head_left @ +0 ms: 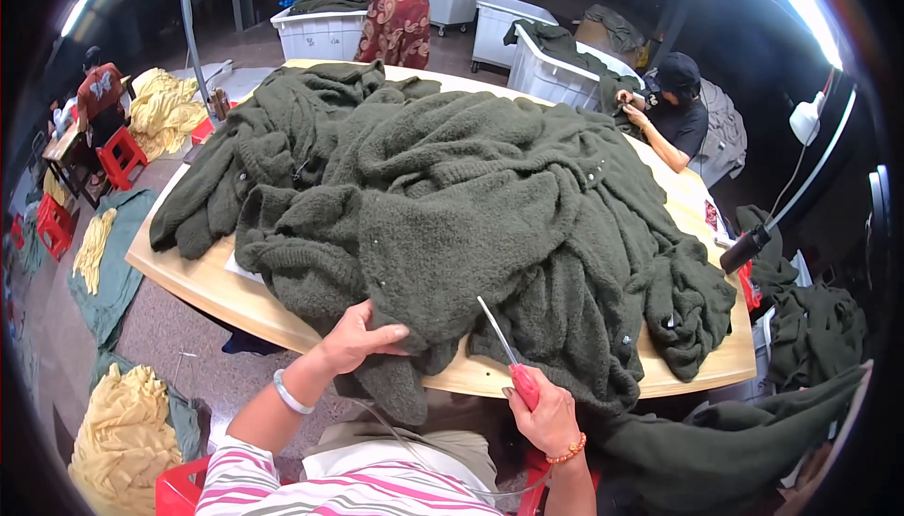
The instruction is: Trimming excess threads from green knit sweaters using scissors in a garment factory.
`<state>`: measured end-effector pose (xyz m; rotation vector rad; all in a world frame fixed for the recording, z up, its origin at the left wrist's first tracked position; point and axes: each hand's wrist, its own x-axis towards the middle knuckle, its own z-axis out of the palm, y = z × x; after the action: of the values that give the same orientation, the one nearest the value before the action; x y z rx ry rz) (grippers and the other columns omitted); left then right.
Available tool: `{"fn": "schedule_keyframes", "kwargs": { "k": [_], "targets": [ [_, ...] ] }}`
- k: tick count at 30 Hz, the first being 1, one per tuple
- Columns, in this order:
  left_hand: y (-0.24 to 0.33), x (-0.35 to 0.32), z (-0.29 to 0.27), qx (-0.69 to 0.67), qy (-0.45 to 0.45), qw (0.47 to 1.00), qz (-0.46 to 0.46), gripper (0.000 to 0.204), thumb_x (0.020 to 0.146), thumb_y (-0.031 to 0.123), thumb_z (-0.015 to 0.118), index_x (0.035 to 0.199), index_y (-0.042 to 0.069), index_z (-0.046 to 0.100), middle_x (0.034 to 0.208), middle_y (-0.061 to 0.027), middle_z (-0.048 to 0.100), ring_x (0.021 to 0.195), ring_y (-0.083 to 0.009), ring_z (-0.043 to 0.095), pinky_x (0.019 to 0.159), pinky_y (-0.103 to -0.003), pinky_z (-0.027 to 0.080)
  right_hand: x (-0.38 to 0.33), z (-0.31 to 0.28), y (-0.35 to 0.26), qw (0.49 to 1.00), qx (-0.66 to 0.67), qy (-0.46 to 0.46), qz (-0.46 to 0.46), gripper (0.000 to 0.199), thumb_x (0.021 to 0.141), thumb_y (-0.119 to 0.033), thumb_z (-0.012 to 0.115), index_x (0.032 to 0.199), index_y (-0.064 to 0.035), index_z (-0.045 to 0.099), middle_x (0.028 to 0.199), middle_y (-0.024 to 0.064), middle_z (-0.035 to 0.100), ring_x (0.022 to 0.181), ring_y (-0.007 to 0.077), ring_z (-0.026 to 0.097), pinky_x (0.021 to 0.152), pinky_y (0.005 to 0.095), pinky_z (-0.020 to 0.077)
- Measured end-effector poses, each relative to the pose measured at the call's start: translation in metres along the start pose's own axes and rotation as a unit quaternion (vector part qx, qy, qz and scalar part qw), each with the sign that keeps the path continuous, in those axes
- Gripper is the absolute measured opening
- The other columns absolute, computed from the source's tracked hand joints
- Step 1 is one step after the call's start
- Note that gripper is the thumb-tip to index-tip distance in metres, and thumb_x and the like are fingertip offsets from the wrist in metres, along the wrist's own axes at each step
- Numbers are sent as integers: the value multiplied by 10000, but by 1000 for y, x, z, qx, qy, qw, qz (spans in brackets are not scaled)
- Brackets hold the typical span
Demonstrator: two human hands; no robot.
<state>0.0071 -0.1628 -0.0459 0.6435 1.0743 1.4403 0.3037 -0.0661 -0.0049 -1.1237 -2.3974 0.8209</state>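
A large heap of dark green knitted garments [443, 233] covers most of the wooden table [692, 379]. At its near edge my left hand [358, 339] grips a fold of garment, fingers beneath and thumb on top; part of that cloth hangs over the table edge. My right hand [548, 417] is closed around a pink-handled tool [524, 386] with a long thin metal shaft. The shaft points up and away to the left, its tip against or just above the knit; I cannot tell which. Small pale dots show on the garments.
A person in a dark cap [673, 92] handles green cloth at the right edge. Another in a patterned red dress [394, 8] stands beside a white bin [325, 38]. A lamp [746, 248] rises at the right. Yellow cloth [127, 427] lies at the lower left.
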Motion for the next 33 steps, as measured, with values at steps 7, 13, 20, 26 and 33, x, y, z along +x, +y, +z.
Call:
{"fn": "schedule_keyframes", "kwargs": {
  "k": [7,13,20,26,33],
  "targets": [
    [-17,14,3,-97,31,994,40,285,951,134,604,1210,17,582,1129,-91,664,1019,-202,653,848,-378,562,-20,-2,-18,998,-56,-20,-27,301,825,-198,709,1087,-76,626,829,174,681,763,372,668,677,417,535],
    [-35,22,1,-146,62,986,55,223,955,124,592,1129,-15,606,1074,-108,680,964,-216,674,849,-389,570,-17,8,-42,980,-118,-155,-34,314,850,-308,663,1109,-135,619,708,169,658,683,377,657,644,471,520],
    [-43,22,-3,-179,87,979,39,179,957,121,588,1101,16,606,1024,-77,679,930,-202,673,844,-406,569,-8,19,-49,980,-122,-151,-35,288,850,-281,661,1091,-133,608,709,164,658,676,377,653,633,481,508],
    [-52,21,7,-173,78,977,101,222,961,122,588,1167,40,575,1079,-55,660,960,-179,659,837,-380,568,9,35,-51,984,-127,-111,-54,275,850,-248,658,1093,-131,606,707,158,659,674,378,648,626,468,500],
    [-58,22,-8,-173,80,979,77,233,966,157,589,1174,59,554,1063,-31,652,963,-162,650,819,-385,572,19,33,-67,982,-130,-113,-71,278,850,-238,660,1092,-113,604,711,162,658,676,380,646,629,461,498]
  ]
}}
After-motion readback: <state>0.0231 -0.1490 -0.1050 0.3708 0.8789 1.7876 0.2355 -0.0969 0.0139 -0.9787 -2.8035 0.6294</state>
